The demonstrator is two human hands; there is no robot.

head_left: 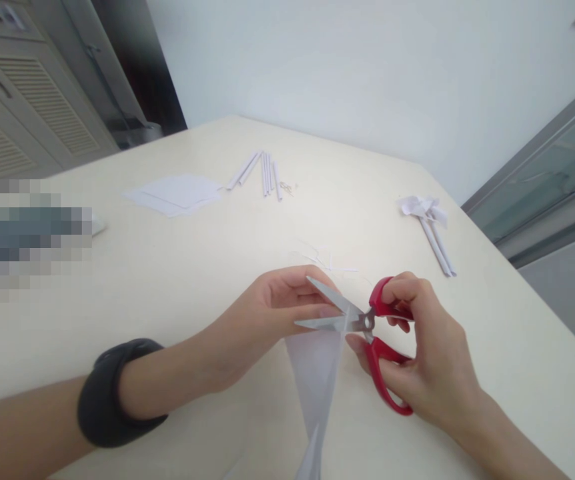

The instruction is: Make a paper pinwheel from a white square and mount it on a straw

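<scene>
Low in the middle of the head view, my left hand (272, 303) pinches the top of a folded white sheet of paper (315, 373), which hangs down toward the bottom edge. A dark band circles that wrist. My right hand (430, 353) has its thumb and fingers through the red handles of a pair of scissors (366, 321). The blades are spread and point left, with the paper's upper edge between them, close to my left fingertips. Thin white paper scraps (330, 261) lie on the table just beyond my hands.
On the pale table (192, 247), a stack of white paper (175, 193) lies at the far left, beside several rolled paper sticks (266, 173) and small rubber bands (286, 189). Paper pinwheels (435, 230) with rolled sticks lie at the right. A white wall stands behind.
</scene>
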